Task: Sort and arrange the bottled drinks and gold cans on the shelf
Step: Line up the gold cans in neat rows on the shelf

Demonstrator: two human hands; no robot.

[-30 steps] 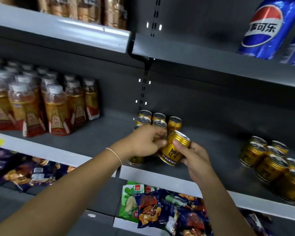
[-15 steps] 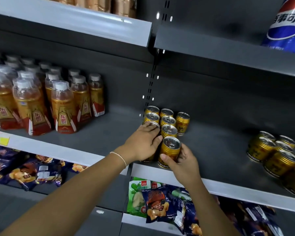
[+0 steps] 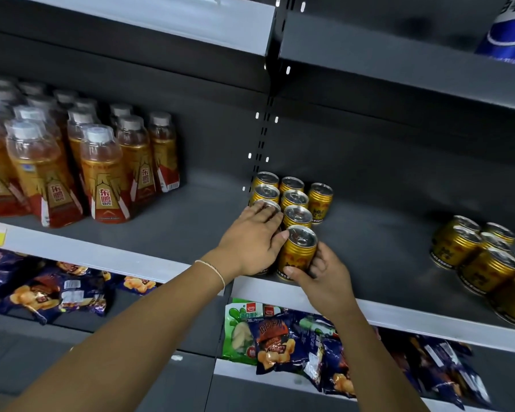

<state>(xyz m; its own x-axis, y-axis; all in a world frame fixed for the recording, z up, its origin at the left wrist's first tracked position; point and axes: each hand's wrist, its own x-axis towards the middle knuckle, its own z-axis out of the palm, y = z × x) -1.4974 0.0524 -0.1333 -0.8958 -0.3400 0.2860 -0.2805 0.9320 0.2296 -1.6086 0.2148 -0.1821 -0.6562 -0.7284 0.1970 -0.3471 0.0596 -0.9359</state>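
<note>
Across the grey shelf, we are gripping a seemingly stiff, slick gold can by its side, right hand curled, left hand flat.

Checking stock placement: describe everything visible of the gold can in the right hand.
The gold can is ribbed metal, gold with reddish markings and a silver pull-tab lid. It stands upright on the shelf near the front, heading the middle row. The right hand grips its side; the left hand's thumb touches its rim.

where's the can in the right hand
Head view, centre: the gold can is at the front of the shelf, heading the middle column of cans, gripped by the right hand.
</note>
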